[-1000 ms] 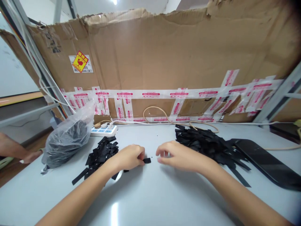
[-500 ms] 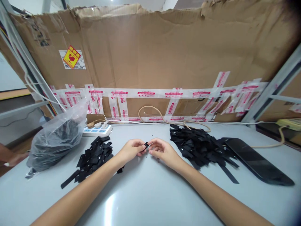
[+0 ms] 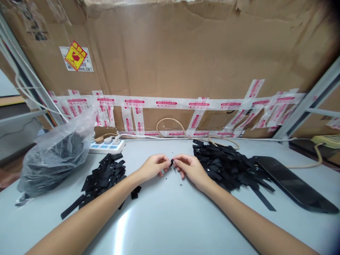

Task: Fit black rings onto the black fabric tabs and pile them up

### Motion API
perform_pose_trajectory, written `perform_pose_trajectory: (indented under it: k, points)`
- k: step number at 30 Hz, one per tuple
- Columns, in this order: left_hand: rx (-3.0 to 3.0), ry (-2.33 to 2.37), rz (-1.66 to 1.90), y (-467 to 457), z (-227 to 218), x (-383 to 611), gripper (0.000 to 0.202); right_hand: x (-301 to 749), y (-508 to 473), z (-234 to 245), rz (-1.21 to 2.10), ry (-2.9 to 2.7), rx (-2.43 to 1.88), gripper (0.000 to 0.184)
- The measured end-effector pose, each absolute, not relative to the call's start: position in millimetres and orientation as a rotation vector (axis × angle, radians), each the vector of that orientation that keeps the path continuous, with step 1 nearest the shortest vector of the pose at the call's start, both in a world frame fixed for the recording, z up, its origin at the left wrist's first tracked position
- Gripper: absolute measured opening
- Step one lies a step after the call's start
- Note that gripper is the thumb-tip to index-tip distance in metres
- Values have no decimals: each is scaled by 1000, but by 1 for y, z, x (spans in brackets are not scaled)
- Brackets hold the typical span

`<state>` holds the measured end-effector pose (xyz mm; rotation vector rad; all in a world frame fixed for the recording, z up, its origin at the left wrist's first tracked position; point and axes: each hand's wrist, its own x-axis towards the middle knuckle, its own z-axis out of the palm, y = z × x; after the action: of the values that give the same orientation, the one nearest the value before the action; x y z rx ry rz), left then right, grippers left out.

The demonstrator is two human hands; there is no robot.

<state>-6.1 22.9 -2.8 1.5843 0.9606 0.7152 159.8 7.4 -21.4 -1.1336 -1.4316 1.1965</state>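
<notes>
A small piece of black strip (image 3: pixel 172 162) is pinched between the fingertips of both hands, low over the middle of the table. My left hand (image 3: pixel 156 165) grips its left side with thumb and fingers closed. My right hand (image 3: pixel 190 169) pinches it from the right, the lower fingers curled beneath. Most of the piece is hidden by the fingertips. Left of my hands lies a pile of short black strips (image 3: pixel 105 176), some with small shiny rings. A larger heap of black strips (image 3: pixel 225 164) lies to the right, close behind my right hand.
A clear plastic bag (image 3: pixel 57 159) with dark contents stands at the left, near a white power strip (image 3: pixel 107 146). A black, flat, glossy object (image 3: pixel 294 184) lies at the right. A cardboard sheet (image 3: pixel 170 56) walls off the back. A tan cable (image 3: pixel 171 119) loops before it.
Both hands have come closer together, and my right fingertips now grip the black piece too. It has turned between the fingers. The camera view has tilted slightly downward.
</notes>
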Motion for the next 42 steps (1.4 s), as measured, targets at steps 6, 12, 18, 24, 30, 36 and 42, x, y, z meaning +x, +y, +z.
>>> perform_pose_trajectory:
  k: [6, 12, 18, 24, 30, 36, 42]
  points:
    - [1646, 920, 816, 19, -9, -11, 38, 157, -2, -7, 1134, -1466, -1174, 54]
    - [1661, 997, 817, 19, -10, -7, 31, 158, -3, -10, 1046, -1642, -1163, 49]
    - [1795, 1075, 834, 14, -4, -7, 25, 157, -5, -8, 916, -1740, -1131, 21]
    - [1748, 1066, 867, 14, -5, -7, 21, 156, -8, -7, 885, -1920, -1012, 24]
    - [1784, 1093, 838, 12, -5, -6, 22, 153, -9, -5, 797, -1836, -1024, 13]
    - [1793, 1152, 842, 12, -3, -6, 24, 158, -4, -5, 690, -1788, -1206, 22]
    - [1711, 1128, 832, 16, -7, -6, 27, 161, -4, -6, 493, -1876, -1267, 6]
